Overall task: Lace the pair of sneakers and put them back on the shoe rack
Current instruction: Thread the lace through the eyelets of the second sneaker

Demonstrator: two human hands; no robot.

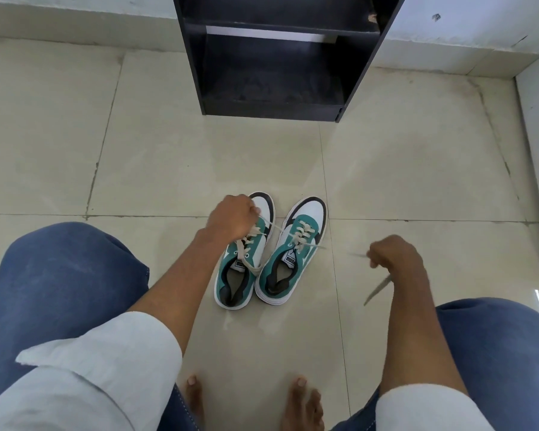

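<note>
"PUMA" on both sneakers' tongue labels (240, 263)

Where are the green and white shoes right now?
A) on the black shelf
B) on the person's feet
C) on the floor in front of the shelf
C: both sneakers sit side by side on the tiled floor, short of the black shoe rack, and the person's feet are bare.

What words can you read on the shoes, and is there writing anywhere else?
"PUMA" on the white tongue label of the left sneaker, seen upside down from here.
"PUMA" on the white tongue label of the right sneaker, also upside down, with a small logo above it too small to make out.
No readable words show on the shoe rack, the floor or the clothes.
</note>
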